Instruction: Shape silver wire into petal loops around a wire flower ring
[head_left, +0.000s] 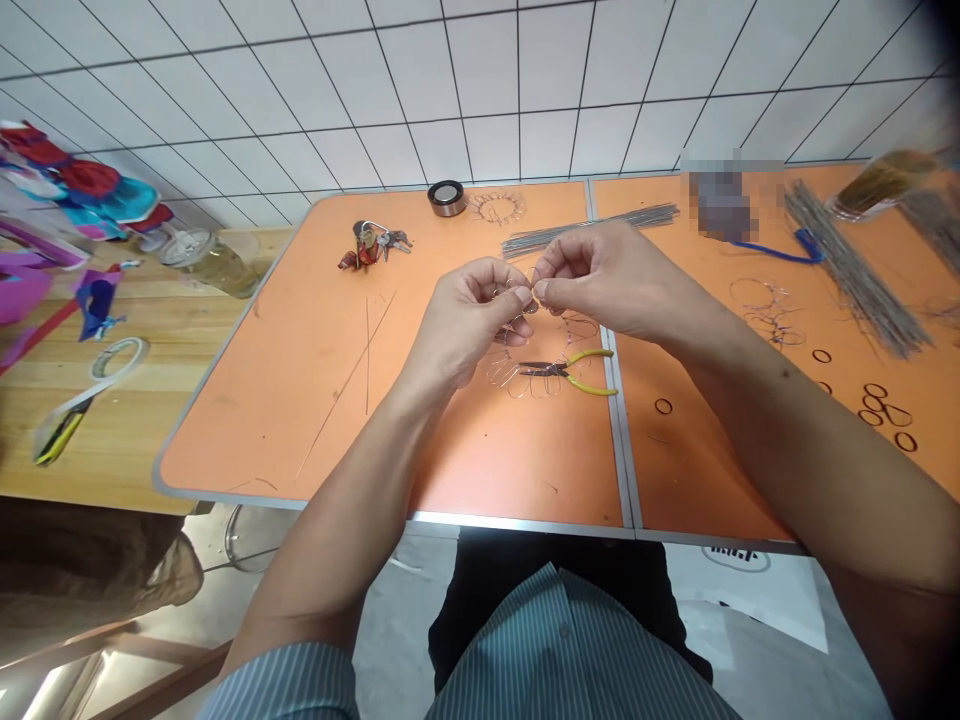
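Note:
My left hand (484,305) and my right hand (592,275) meet above the orange table (300,330). Thumb and fingers of each are pinched together on a thin wire (568,335) bent into a ring with looped petals. The ring hangs below my fingers, and the part between the fingertips is mostly hidden. Pliers with yellow handles (592,388) lie just under the hands, their jaws to the left among the wire loops. Behind my right hand is a bundle of straight grey wires (525,240).
Keys (386,240), a roll of black tape (447,198) and another looped wire ring (499,208) lie at the back. Two straight wires (367,350) cross at left. Small dark rings (664,407) and a second wire bundle (862,270) are at right. A yellow cutter (64,435) sits on the wooden table.

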